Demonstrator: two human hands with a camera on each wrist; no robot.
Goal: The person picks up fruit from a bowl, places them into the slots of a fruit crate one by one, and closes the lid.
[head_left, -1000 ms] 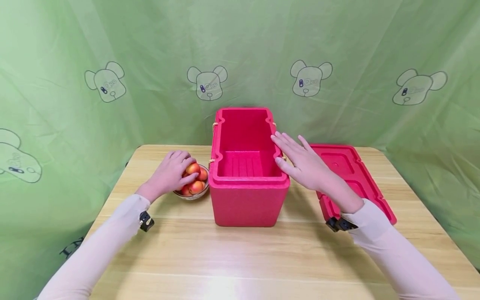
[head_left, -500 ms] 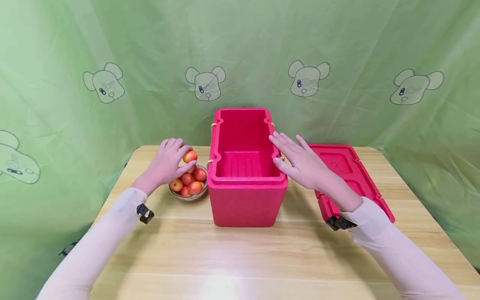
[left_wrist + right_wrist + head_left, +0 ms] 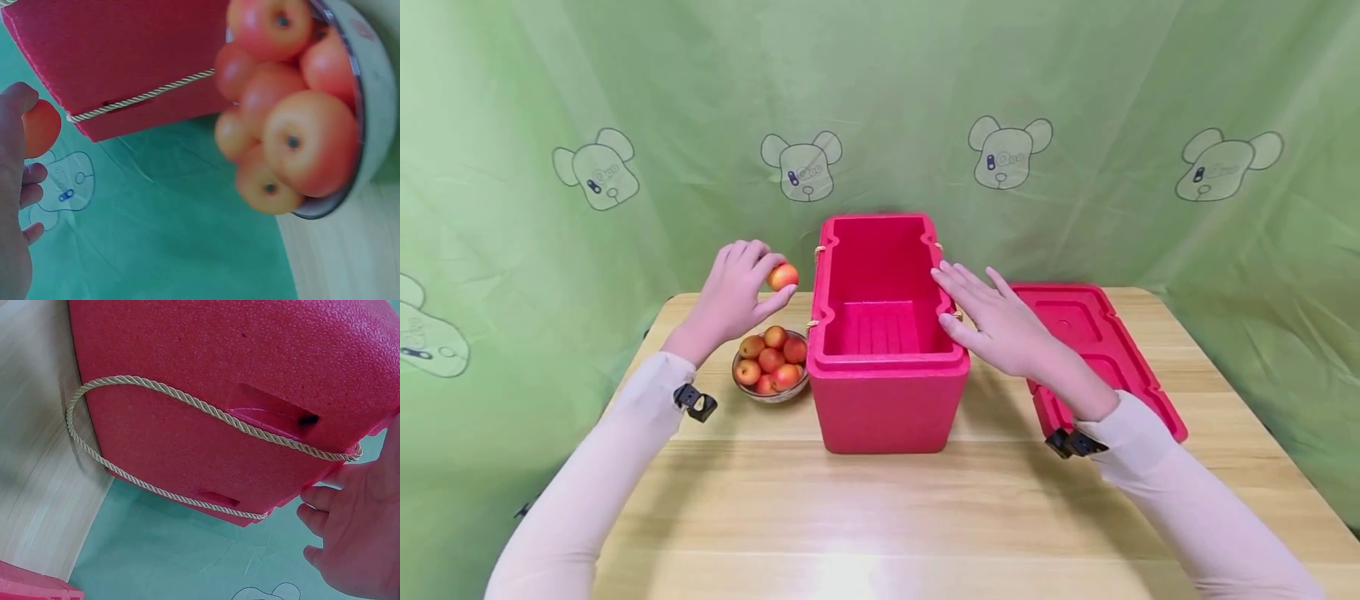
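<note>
My left hand (image 3: 722,300) pinches a small red-and-yellow apple (image 3: 784,277) between thumb and fingers, raised above a bowl (image 3: 772,399) heaped with similar apples (image 3: 771,360). In the left wrist view the held apple (image 3: 42,130) shows beside the fingertips, partly covered by the hand. Right of the bowl stands a red foam box (image 3: 887,412), uncovered at the top, with its ribbed floor showing. Straight fingers of my right hand (image 3: 1000,329) rest along the box's right rim. A twisted rope (image 3: 181,395) hangs down that side in the right wrist view.
The red lid (image 3: 1075,323) lies on the wooden table (image 3: 737,500) to the right of the box. Behind the table hangs a green curtain (image 3: 880,75) printed with bear heads. The bowl stands close to the box's left wall.
My left hand has lifted the apple out of the bowl, up and slightly toward the box, uncovering the other apples. My right hand keeps its place on the rim.
</note>
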